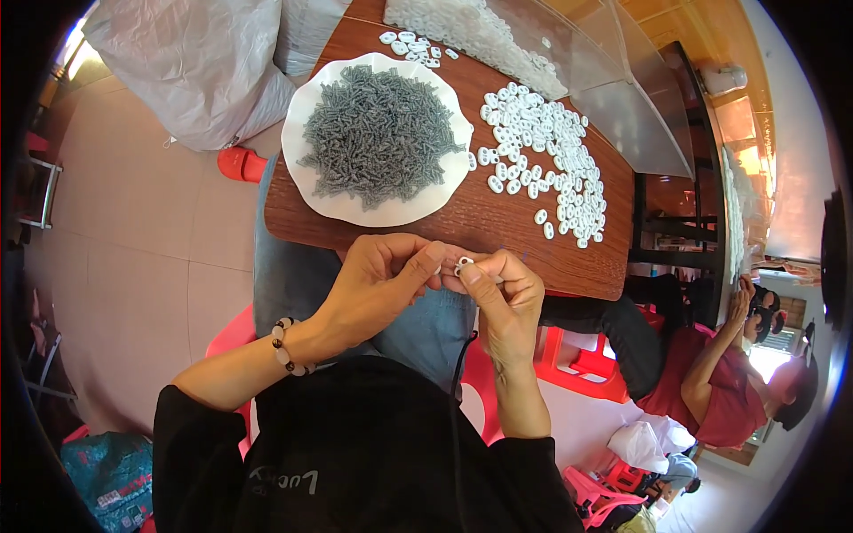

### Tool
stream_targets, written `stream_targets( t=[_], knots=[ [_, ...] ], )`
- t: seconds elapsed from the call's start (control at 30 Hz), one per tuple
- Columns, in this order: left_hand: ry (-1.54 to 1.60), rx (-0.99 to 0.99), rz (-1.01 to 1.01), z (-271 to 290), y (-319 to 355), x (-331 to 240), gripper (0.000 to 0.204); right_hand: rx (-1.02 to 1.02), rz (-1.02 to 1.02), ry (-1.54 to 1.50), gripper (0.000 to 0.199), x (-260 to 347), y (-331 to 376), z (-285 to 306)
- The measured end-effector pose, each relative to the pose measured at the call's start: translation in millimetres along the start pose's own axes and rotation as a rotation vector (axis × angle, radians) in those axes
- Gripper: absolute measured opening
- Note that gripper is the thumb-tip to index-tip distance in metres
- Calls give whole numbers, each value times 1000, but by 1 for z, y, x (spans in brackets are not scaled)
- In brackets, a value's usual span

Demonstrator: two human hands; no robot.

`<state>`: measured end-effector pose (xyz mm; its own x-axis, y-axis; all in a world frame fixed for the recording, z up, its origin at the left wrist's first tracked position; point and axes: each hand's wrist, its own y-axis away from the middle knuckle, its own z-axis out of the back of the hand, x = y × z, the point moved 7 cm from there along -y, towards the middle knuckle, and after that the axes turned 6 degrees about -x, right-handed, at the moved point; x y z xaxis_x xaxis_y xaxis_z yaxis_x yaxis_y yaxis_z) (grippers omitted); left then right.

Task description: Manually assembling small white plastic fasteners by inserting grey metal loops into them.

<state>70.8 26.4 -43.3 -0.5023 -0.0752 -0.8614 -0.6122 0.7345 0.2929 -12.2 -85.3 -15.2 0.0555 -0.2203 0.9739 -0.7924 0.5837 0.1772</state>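
Observation:
Just off the near edge of the table, my two hands meet over my lap. My right hand pinches a small white oval plastic piece with holes between thumb and fingers. Beside it, the thumb and fingers of my left hand are pressed together; what they hold is too small and covered to make out. Beyond my hands stands a white scallop-edged dish heaped with small grey coils that look like springs. Many loose white oval pieces with holes lie spread to the right of the dish.
The brown wooden table carries more white pieces behind the dish and a translucent white heap at the back. A large white sack stands left. Another person in red sits at right, near a red stool.

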Motion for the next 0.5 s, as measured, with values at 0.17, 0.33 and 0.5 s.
stream_targets(
  t=[0.17, 0.33, 0.5],
  knots=[
    [144, 55, 64, -3, 1, 2, 26, 35, -4, -32, 8, 1, 1, 3],
    [208, 70, 103, -9, 4, 3, 28, -3, 32, -117, 7, 5, 2, 7],
    [171, 58, 175, -7, 4, 11, 36, -47, 62, -53, 12, 8, 7, 8]
  ],
)
